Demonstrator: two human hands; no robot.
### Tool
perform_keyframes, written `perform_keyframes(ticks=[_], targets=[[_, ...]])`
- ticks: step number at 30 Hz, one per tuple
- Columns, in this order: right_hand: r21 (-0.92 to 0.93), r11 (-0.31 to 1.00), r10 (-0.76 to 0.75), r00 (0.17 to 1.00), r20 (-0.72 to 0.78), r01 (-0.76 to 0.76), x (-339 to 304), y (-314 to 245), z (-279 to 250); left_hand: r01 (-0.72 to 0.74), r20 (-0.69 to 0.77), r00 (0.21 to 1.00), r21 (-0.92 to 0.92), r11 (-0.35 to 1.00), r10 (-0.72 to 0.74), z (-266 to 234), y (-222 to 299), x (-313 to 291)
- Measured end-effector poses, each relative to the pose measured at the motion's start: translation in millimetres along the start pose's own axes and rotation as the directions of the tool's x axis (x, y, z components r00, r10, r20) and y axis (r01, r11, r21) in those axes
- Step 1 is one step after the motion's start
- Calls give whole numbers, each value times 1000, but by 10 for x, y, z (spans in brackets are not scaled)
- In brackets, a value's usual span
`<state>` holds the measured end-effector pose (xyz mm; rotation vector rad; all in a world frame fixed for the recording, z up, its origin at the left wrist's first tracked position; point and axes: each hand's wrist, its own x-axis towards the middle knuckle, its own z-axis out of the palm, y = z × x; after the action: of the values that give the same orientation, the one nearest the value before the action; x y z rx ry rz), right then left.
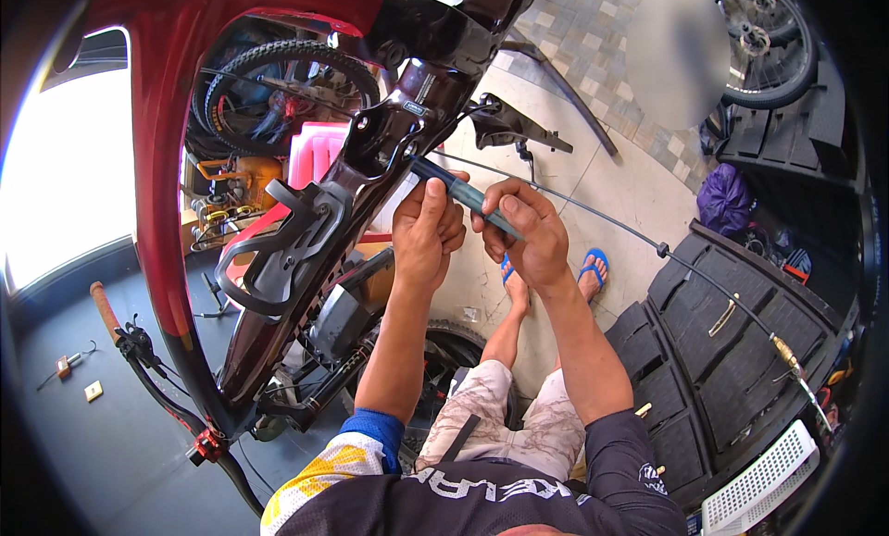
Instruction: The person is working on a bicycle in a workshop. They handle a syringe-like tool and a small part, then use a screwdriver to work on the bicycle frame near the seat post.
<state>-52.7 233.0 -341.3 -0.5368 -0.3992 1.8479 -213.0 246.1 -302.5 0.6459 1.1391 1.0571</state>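
A dark red and black bicycle frame takes up the left side, close to me. My left hand is closed around the middle of a slim blue-green cylindrical tool, thumb along its side. My right hand grips the tool's near end with bent fingers. Slanting up and left, the tool's dark far end meets the frame near a bolt by the pivot area; the exact contact is too small to make out. A black bottle cage is fixed to the frame tube, left of my left hand.
A thin black cable crosses behind my right hand toward the ribbed black panel at right. A handlebar hangs at lower left. Behind the frame are a pink-red chair and a bicycle wheel. A white perforated basket lies lower right.
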Motion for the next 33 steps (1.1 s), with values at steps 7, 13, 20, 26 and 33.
perform_keyframes(ticks=[7,13,20,26,33], targets=[[-32,999,-7,998,-65,5,-9,-11,75,19,-17,1000,3,1000,-19,40,44,-1],[-69,997,-43,997,-70,38,1,-21,97,17,-41,999,-23,1000,-18,89,68,-5],[-94,994,-56,995,-83,48,15,-17,77,21,-31,999,-25,999,-22,95,75,14],[-99,994,-48,994,-102,38,25,-19,81,18,-27,999,-23,1000,-19,95,70,30],[-64,995,-82,991,-106,76,37,-7,73,23,-17,1000,0,1000,-23,104,79,52]])
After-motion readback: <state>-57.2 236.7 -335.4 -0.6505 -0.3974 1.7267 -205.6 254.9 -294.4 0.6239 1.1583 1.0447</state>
